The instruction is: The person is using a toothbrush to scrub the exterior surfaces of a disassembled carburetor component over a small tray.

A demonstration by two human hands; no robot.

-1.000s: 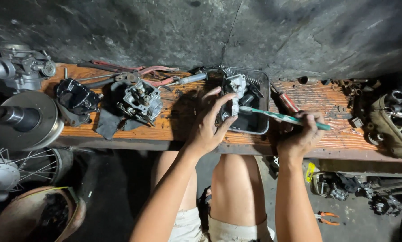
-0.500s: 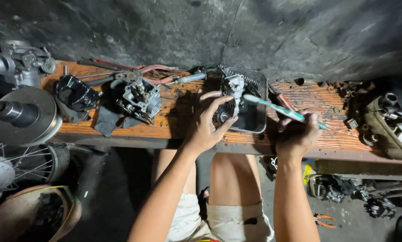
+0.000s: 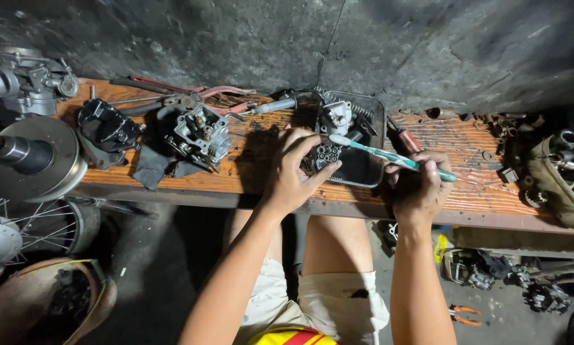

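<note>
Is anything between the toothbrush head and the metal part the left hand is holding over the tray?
Nothing visible. The toothbrush in the right hand has its head right at the small metal part, which the left hand grips over the black tray.

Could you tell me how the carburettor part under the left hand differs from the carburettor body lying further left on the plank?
The small metal part sits in the dark tray, pinned by the left hand, with the toothbrush in the right hand at it. The carburettor body lies untouched on a dark rag on the wooden plank. The body looks larger, open side up. Both are grey metal.
</note>
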